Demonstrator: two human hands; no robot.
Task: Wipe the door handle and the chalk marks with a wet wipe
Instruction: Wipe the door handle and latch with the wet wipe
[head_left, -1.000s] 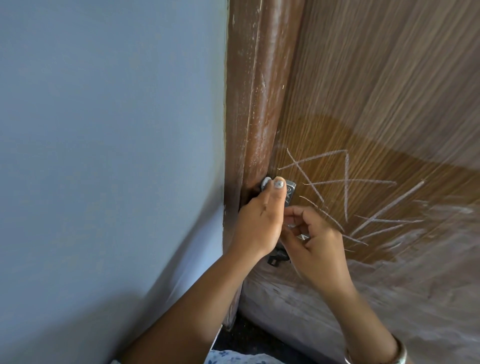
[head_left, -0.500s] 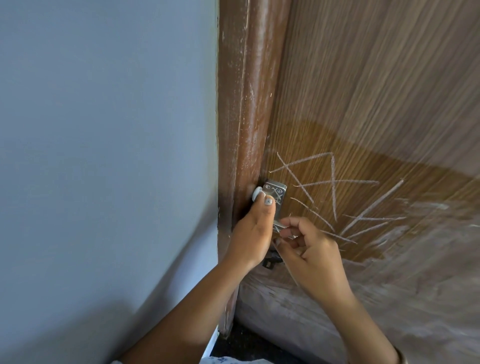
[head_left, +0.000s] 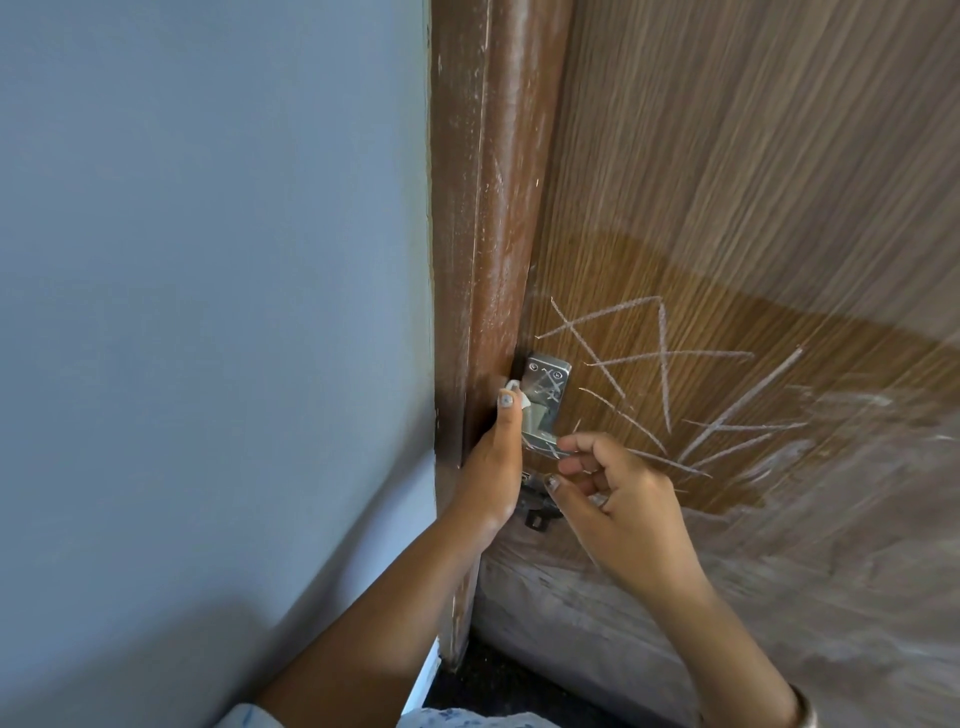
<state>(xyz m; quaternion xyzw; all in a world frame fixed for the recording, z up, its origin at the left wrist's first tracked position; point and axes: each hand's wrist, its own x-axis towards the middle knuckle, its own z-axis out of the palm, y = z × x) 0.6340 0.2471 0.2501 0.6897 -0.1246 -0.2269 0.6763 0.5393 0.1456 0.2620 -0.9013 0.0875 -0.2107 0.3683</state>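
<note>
A metal door handle with chalk scribbles on its plate sits at the left edge of the wooden door. White chalk marks cross the door to the right of it. My left hand presses a small white wet wipe against the handle's left side, thumb on top. My right hand is curled below and to the right, with index finger and thumb pinching the lower end of the handle. Most of the wipe is hidden under my left hand.
A brown door frame runs upright just left of the handle, with a blue-grey wall beyond it. A dark latch part sits under the handle. The lower door is smeared with chalk dust.
My left hand with the wipe has slid down the handle plate, uncovering its top with the scribbles. My right hand has stayed at the handle's lower end.
</note>
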